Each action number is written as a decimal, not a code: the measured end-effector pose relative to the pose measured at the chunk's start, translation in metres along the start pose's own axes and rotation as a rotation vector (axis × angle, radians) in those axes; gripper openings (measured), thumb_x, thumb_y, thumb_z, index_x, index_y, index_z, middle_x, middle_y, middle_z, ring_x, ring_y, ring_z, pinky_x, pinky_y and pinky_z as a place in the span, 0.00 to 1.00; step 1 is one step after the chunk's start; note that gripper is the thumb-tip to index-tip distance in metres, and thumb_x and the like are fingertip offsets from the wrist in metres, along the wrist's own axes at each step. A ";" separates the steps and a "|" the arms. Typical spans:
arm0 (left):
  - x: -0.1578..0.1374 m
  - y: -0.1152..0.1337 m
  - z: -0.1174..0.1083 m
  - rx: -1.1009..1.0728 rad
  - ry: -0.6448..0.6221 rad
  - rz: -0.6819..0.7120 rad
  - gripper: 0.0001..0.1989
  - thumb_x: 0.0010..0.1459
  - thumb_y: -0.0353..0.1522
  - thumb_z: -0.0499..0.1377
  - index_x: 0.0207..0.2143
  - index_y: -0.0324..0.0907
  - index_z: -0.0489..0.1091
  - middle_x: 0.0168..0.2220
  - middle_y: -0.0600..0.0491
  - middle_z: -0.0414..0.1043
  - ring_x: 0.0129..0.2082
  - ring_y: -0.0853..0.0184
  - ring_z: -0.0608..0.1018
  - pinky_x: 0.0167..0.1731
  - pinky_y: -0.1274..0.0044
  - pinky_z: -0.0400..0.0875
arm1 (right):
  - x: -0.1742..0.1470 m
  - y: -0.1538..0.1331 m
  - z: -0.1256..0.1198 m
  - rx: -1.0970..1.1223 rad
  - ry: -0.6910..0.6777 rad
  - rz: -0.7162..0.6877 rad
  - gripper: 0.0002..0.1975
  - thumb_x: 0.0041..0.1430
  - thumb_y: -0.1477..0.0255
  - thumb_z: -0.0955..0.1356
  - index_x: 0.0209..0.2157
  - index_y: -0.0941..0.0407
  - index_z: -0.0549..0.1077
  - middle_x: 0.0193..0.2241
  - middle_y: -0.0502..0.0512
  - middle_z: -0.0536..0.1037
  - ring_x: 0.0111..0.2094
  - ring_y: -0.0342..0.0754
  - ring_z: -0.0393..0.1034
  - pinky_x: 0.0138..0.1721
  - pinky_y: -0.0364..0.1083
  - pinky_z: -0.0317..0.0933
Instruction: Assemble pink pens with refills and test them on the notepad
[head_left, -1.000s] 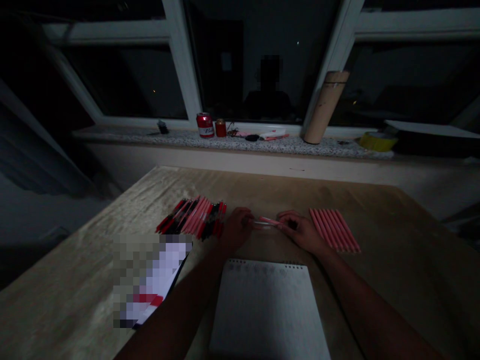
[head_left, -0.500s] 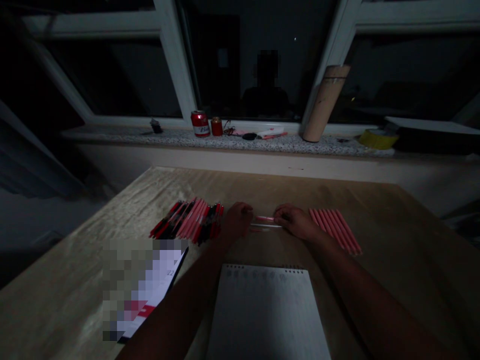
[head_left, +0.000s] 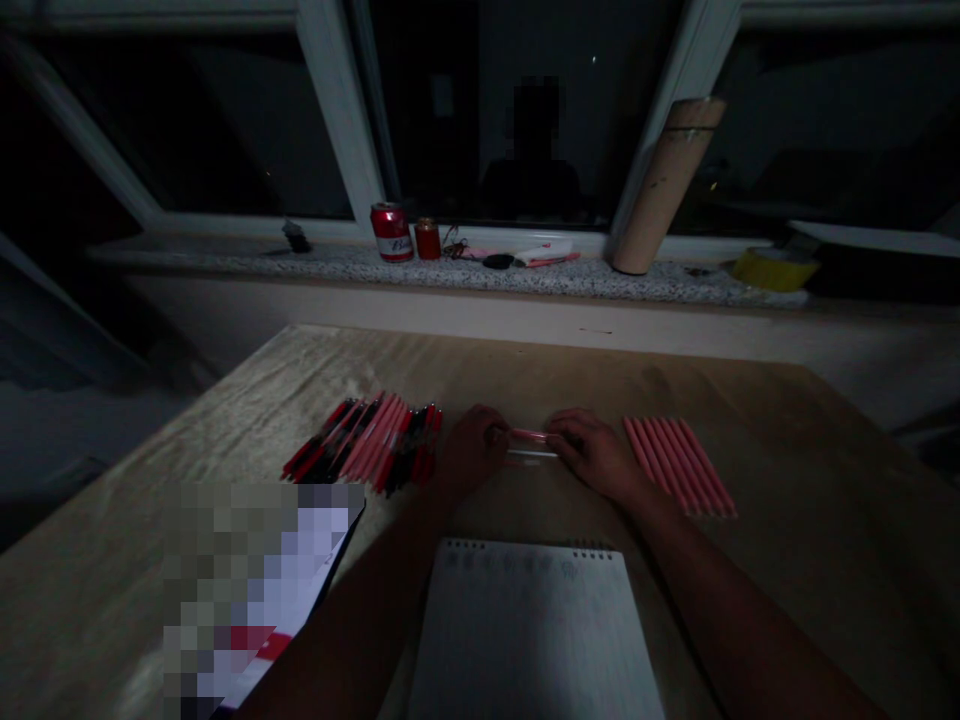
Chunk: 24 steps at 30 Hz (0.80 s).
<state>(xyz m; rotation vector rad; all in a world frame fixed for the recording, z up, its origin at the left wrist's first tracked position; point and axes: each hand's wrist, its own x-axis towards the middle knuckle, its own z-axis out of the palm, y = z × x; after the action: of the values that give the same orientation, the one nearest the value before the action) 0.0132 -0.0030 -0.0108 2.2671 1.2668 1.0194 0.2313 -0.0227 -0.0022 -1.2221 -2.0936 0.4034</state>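
Note:
Between my two hands lies a pink pen (head_left: pixel 530 436), level and roughly parallel to the window. The fingers of my left hand (head_left: pixel 474 452) close on its left end, and my right hand (head_left: pixel 589 448) pinches the other end. Just below the pen is a thin whitish, see-through strip (head_left: pixel 532 454); its ends are hidden by my hands, and I cannot tell what it is. Beside my right hand is a neat row of several pink pens (head_left: pixel 675 462). Left of my left hand, red, black and pink pens (head_left: pixel 367 440) are packed side by side.
A spiral notepad (head_left: pixel 534 630) lies between my forearms. A partly blurred phone-like screen (head_left: pixel 300 590) is by my left forearm. On the windowsill (head_left: pixel 337 268) stand a red can (head_left: pixel 392 232), a small red jar (head_left: pixel 427 240), a tall brown cylinder (head_left: pixel 667 190) and yellow tape (head_left: pixel 772 270).
My left fingers have closed on the left end of the pink pen, which earlier had a gap beside them. The view has shifted slightly; both rows of pens look unchanged.

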 end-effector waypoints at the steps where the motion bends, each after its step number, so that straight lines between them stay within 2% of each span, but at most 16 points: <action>1: -0.001 -0.001 -0.001 -0.012 0.001 0.015 0.04 0.52 0.28 0.55 0.32 0.39 0.68 0.35 0.51 0.67 0.36 0.68 0.71 0.38 0.76 0.67 | 0.000 -0.002 0.000 -0.012 0.014 -0.015 0.08 0.59 0.72 0.63 0.36 0.56 0.74 0.37 0.58 0.73 0.42 0.49 0.66 0.45 0.50 0.61; 5: -0.005 0.003 -0.009 0.025 -0.048 0.115 0.05 0.52 0.28 0.54 0.31 0.40 0.68 0.41 0.49 0.66 0.42 0.67 0.70 0.44 0.74 0.65 | -0.002 -0.012 0.001 -0.075 0.023 -0.100 0.09 0.59 0.72 0.64 0.38 0.55 0.74 0.39 0.58 0.72 0.43 0.50 0.65 0.45 0.50 0.60; 11: -0.010 0.018 -0.022 0.269 -0.163 0.174 0.06 0.50 0.31 0.56 0.33 0.42 0.69 0.48 0.48 0.65 0.48 0.61 0.67 0.48 0.68 0.62 | -0.004 -0.017 0.003 -0.156 -0.043 -0.218 0.15 0.56 0.74 0.65 0.46 0.51 0.72 0.43 0.58 0.72 0.46 0.52 0.63 0.47 0.54 0.58; 16: -0.011 0.024 -0.025 0.342 -0.200 0.188 0.07 0.49 0.31 0.57 0.34 0.43 0.70 0.49 0.48 0.65 0.49 0.59 0.66 0.48 0.66 0.61 | -0.005 -0.016 0.005 -0.214 -0.094 -0.228 0.10 0.56 0.72 0.66 0.39 0.53 0.75 0.43 0.58 0.72 0.46 0.53 0.62 0.47 0.55 0.57; 24: -0.012 0.022 -0.025 0.400 -0.220 0.209 0.07 0.51 0.33 0.56 0.32 0.42 0.71 0.50 0.47 0.64 0.51 0.57 0.64 0.49 0.63 0.59 | -0.007 -0.016 0.008 -0.248 -0.129 -0.216 0.08 0.56 0.73 0.66 0.37 0.53 0.76 0.45 0.57 0.72 0.48 0.53 0.60 0.47 0.54 0.56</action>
<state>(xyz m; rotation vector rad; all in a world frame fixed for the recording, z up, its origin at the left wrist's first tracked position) 0.0041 -0.0261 0.0148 2.7723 1.2461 0.5917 0.2174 -0.0363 -0.0015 -1.1142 -2.4145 0.1298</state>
